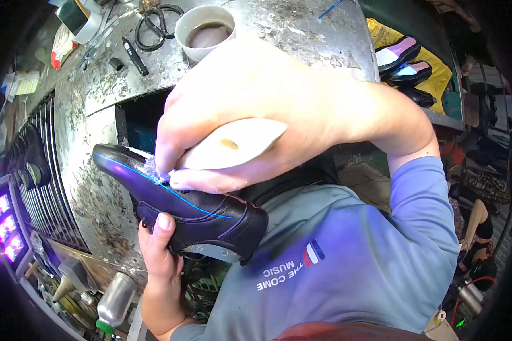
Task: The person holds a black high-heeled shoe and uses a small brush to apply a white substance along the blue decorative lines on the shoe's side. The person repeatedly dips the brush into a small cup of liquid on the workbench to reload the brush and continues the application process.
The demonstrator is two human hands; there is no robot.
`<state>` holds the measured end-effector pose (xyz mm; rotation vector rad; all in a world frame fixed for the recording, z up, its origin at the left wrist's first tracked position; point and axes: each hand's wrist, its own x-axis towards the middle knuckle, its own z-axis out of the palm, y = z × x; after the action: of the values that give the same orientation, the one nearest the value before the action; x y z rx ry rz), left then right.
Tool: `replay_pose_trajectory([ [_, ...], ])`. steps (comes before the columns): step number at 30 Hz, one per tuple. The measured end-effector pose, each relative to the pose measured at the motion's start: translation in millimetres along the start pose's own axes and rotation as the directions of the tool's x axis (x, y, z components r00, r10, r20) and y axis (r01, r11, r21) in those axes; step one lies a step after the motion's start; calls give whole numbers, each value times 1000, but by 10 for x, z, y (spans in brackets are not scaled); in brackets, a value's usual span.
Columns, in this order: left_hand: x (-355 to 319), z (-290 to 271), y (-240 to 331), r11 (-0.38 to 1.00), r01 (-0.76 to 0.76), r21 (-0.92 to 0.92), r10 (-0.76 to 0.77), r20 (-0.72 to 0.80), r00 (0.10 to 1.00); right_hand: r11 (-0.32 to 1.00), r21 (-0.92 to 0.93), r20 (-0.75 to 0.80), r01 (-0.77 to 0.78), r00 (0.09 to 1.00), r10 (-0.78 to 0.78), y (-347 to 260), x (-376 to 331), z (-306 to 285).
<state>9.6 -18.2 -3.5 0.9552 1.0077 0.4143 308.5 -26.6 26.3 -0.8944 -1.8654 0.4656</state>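
A black leather shoe lies tilted in front of my body, its toe to the left and its opening toward the lower right. From below, my left hand grips it with the thumb on its side; most of the fingers are hidden behind it. Above the shoe, my right hand is closed around a brush with a pale, flat handle. The frayed bristles touch the shoe's upper edge near the toe. Along the side of the shoe runs a bright blue line.
On the worn metal bench stand a white cup of brownish liquid, black-handled scissors and a black marker. Shoes rest on yellow cloth at right. Left are a barred rack, purple lamps and a green-capped bottle.
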Motion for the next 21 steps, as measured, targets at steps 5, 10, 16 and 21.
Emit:
replay_pose_trajectory([
  [5,-7,40,88,998,31,46,-33,34,999,999,18,30,-44,999,43,-63,7,20],
  [10,-27,-8,78,999,36,41,-33,-54,998,997,58,107,-57,993,51,-107,-24,6],
  [16,-9,-87,24,999,35,31,-33,-76,997,989,131,190,-66,981,41,-142,-29,11],
  [21,-2,-130,-49,1000,17,-10,-18,-95,995,994,92,268,-62,963,35,-213,-25,-94],
])
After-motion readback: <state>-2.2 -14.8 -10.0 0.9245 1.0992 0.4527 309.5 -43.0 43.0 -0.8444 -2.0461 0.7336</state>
